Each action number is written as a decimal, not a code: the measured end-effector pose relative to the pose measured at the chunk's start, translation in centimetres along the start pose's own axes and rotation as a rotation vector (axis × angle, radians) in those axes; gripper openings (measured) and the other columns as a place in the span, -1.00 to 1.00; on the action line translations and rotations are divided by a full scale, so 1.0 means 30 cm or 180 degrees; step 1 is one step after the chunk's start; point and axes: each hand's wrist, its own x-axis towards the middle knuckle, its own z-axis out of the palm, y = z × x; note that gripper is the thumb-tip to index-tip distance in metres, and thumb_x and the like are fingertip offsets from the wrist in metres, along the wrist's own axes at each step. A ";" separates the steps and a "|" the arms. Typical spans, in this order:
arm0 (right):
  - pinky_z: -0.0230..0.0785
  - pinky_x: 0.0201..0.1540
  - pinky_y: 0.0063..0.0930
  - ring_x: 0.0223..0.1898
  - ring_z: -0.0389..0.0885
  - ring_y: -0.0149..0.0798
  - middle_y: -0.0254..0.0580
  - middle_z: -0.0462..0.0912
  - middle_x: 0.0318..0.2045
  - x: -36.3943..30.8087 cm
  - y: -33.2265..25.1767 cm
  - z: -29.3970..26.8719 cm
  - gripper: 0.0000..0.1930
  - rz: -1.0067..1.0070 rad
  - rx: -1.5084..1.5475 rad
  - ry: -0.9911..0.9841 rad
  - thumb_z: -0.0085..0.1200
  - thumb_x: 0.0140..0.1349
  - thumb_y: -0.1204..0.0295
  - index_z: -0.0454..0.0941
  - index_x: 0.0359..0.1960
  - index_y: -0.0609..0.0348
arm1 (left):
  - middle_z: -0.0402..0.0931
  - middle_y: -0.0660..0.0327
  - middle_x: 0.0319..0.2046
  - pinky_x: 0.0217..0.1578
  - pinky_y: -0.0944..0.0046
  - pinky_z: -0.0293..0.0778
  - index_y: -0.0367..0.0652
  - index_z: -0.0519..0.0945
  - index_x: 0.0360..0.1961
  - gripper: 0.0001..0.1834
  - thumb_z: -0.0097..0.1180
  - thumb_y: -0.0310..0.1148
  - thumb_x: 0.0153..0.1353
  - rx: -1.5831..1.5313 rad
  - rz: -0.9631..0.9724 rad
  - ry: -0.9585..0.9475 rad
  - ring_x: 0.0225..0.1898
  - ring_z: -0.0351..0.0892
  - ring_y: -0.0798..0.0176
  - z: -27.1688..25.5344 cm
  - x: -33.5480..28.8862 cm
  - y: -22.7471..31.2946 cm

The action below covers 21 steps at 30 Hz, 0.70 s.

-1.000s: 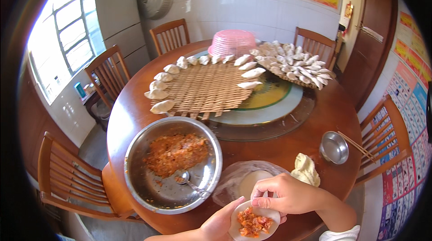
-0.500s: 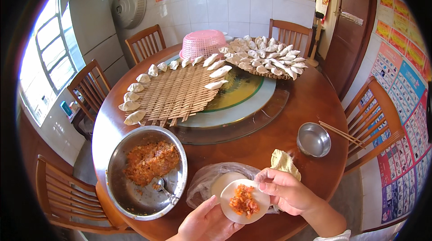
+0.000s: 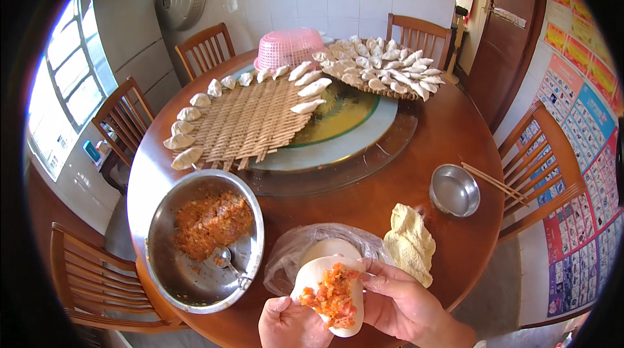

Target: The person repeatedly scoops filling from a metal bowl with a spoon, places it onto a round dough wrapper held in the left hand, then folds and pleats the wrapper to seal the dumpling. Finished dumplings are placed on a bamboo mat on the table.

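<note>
Left hand (image 3: 290,323) and right hand (image 3: 404,308) counted: two. One filled wrapper (image 3: 330,296) held. Fourteen dumplings (image 3: 186,158) counted on near woven tray (image 3: 253,117); dumplings on far woven tray (image 3: 383,92) too crowded to be counted. Two trays seen in all. Two metal vessels seen: large basin (image 3: 188,286), small bowl (image 3: 454,193). One spoon (image 3: 225,257), one cloth (image 3: 409,241), one plastic bag (image 3: 279,270), one pink basket (image 3: 289,49), two chopsticks (image 3: 494,183) noted. Five chairs (image 3: 97,272) counted around one round table (image 3: 351,208).

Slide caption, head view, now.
Left hand and right hand hold a wrapper of orange filling; dumplings sit on woven trays beyond.
</note>
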 end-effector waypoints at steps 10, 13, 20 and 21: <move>0.35 0.01 -0.40 -0.04 0.48 -0.26 -0.17 0.51 -0.09 -0.021 0.034 0.001 -0.75 -0.0069 0.0581 -0.0720 -0.13 0.26 0.49 0.40 -0.03 0.25 | 0.47 0.07 -0.10 -0.01 0.15 0.40 -0.27 0.42 -0.03 -0.55 0.11 -0.57 -0.03 0.1667 0.0440 0.0186 -0.07 0.48 0.13 -0.053 -0.006 -0.029; 0.34 0.03 -0.41 -0.03 0.47 -0.26 -0.15 0.51 -0.08 -0.020 0.041 0.007 -0.74 -0.0045 0.0567 -0.0631 -0.13 0.27 0.48 0.39 -0.02 0.27 | 0.47 0.10 -0.09 -0.02 0.16 0.41 -0.26 0.40 0.00 -0.55 0.16 -0.50 0.02 0.1853 0.0467 0.0350 -0.07 0.49 0.15 -0.072 -0.011 -0.030; 0.25 0.12 -0.35 0.08 0.39 -0.21 -0.12 0.43 0.02 -0.040 0.086 0.029 -0.66 -0.0489 0.0187 -0.0375 -0.15 0.27 0.46 0.30 0.07 0.28 | 0.30 0.09 0.11 0.14 0.14 0.25 -0.22 0.23 0.17 -0.50 -0.10 -0.25 0.23 0.0763 0.0398 -0.0201 0.13 0.30 0.13 -0.066 -0.014 -0.037; 0.22 0.14 -0.33 0.09 0.37 -0.20 -0.10 0.41 0.04 -0.040 0.100 0.033 -0.64 -0.0539 0.0076 -0.0204 -0.14 0.27 0.46 0.26 0.09 0.29 | 0.26 0.08 0.14 0.16 0.14 0.22 -0.22 0.19 0.19 -0.49 -0.16 -0.23 0.25 0.0435 0.0351 -0.0409 0.16 0.26 0.13 -0.058 -0.006 -0.038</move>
